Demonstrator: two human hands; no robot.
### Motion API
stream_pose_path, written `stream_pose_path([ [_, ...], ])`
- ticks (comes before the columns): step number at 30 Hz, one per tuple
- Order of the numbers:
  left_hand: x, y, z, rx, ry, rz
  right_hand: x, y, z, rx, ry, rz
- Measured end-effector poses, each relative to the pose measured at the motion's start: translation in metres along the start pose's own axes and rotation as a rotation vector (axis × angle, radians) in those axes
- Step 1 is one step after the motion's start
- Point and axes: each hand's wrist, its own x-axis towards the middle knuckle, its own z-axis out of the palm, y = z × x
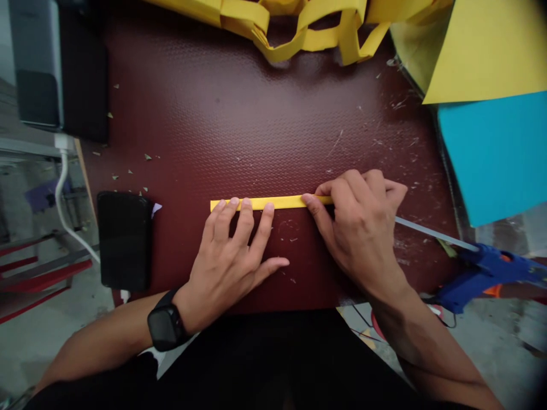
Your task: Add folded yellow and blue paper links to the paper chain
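A narrow folded strip of yellow paper (287,202) lies across the dark red tabletop (239,136) in front of me. The fingertips of my left hand (233,250) rest along the strip's left part, fingers spread and thumb stretched out to the side. At the strip's right part, my right hand (361,219) pinches it between thumb and forefinger. That hand covers the strip's right end. A dark smartwatch (164,326) is on my left wrist.
Linked yellow paper loops (277,48) lie at the back. Yellow (491,51) and blue sheets (496,154) are at the right, above a blue glue gun (491,273) with a glue stick. A phone (125,242), a black device (81,68) and a white cable (64,193) sit left.
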Motion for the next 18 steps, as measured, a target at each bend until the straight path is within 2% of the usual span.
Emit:
stream_pose_path([
  [12, 0.005, 0.001, -0.001, 0.034, 0.011, 0.061, -0.005, 0.012, -0.005, 0.077, 0.035, 0.014],
  [18, 0.009, 0.001, -0.001, 0.028, 0.047, 0.087, -0.006, 0.012, -0.01, 0.062, -0.03, 0.071],
])
